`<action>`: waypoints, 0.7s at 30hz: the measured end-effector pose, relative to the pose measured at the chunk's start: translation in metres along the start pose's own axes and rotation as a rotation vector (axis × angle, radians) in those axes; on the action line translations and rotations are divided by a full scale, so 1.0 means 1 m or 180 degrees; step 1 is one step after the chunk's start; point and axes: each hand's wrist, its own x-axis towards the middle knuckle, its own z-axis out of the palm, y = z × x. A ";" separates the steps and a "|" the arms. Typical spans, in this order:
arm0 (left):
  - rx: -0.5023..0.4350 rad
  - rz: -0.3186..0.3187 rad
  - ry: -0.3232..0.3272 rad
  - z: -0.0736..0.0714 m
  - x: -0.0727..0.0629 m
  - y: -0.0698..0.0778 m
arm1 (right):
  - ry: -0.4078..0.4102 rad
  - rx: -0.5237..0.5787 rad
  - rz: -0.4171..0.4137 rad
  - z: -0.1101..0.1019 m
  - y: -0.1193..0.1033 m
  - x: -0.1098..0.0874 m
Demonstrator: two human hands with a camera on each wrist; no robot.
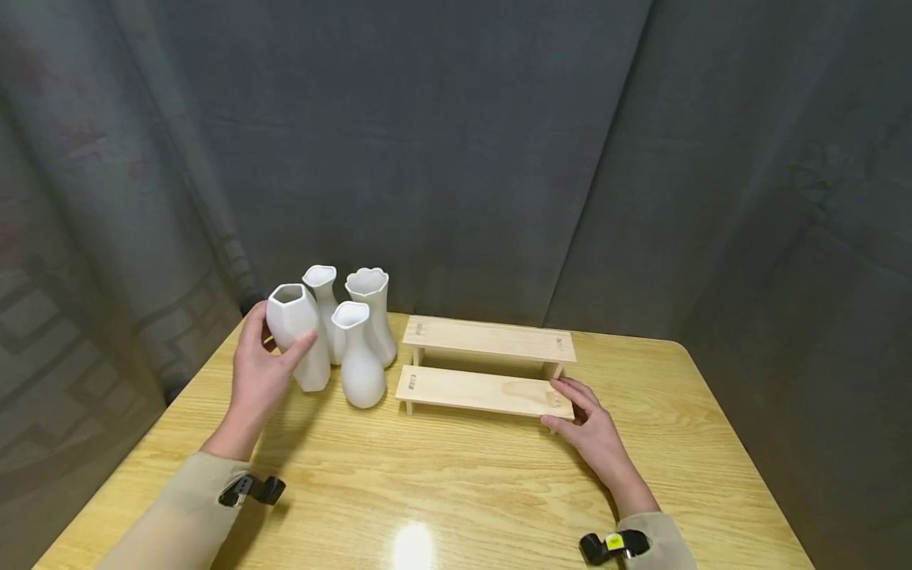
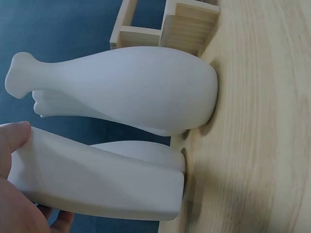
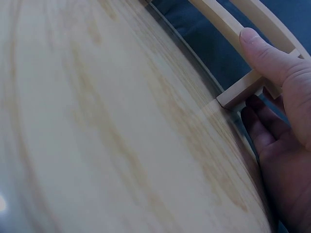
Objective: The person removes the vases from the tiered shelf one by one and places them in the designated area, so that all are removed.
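Observation:
On the left, my left hand (image 1: 262,372) grips a white faceted vase (image 2: 102,179) between thumb and fingers. The vase leans a little, and I cannot tell whether its base touches the table. Beside it stand a round-bellied white vase (image 1: 362,372), a scalloped-rim white vase (image 1: 381,328) and a slim white vase (image 1: 329,309), partly hidden behind the others. My right hand (image 1: 590,423) holds the right end of the lower step of a two-step wooden stand (image 1: 484,390). In the right wrist view its thumb (image 3: 265,53) lies along the step's front edge, fingers beyond the end.
A light wood-grain table (image 1: 442,483) carries everything. Dark grey curtains (image 1: 427,158) hang close behind its back edge and on both sides. The upper step (image 1: 492,339) of the stand rises behind the lower one.

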 end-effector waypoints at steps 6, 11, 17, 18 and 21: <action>-0.0043 -0.0017 -0.0025 0.003 0.000 -0.007 | -0.0010 0.0018 0.0014 0.000 -0.001 0.000; 0.0008 -0.0041 -0.0131 0.006 0.000 -0.013 | -0.0010 0.0036 0.0015 0.000 -0.001 0.000; 0.0018 -0.0060 -0.0174 0.008 -0.002 -0.018 | 0.0004 -0.0006 0.0017 0.001 0.002 0.001; 0.0017 -0.0056 -0.0176 0.008 -0.002 -0.019 | 0.0007 -0.0005 0.0015 0.001 0.001 0.001; 0.0002 -0.0047 -0.0198 0.008 -0.002 -0.019 | 0.0005 0.0018 0.0001 0.000 0.000 0.001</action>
